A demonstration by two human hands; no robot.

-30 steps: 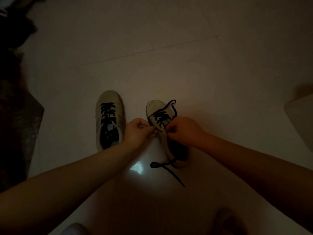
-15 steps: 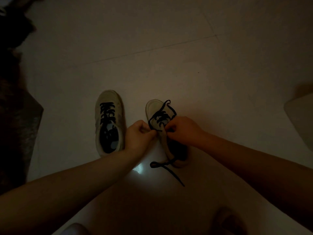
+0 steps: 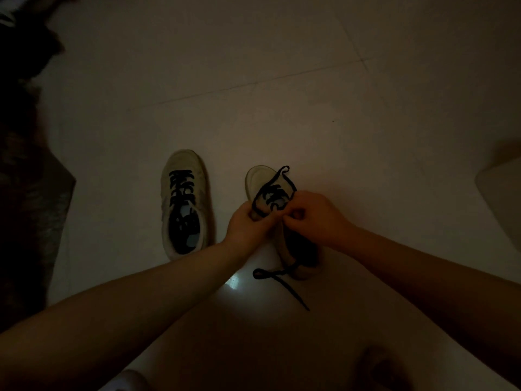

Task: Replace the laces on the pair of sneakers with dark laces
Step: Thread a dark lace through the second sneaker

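Observation:
Two pale sneakers stand on the dim floor. The left sneaker (image 3: 184,201) carries a dark lace through its eyelets and nobody touches it. The right sneaker (image 3: 260,179) has a dark lace (image 3: 275,183) partly threaded, with a loop arching over its toe. My left hand (image 3: 248,224) pinches the lace at the shoe's left side. My right hand (image 3: 317,214) pinches it at the right side, fingers curled. A loose lace end (image 3: 282,280) trails on the floor by the heel. The eyelets under my fingers are hidden.
Pale floor tiles (image 3: 282,80) stretch ahead. A dark mass (image 3: 25,165) fills the left edge. A pale object (image 3: 504,198) sits at the right edge. A bright reflection (image 3: 235,282) shines on the floor between my forearms.
The lace loop over the right sneaker's toe has shifted and shrunk a little as both hands worked the lace. My left hand has moved closer to the shoe.

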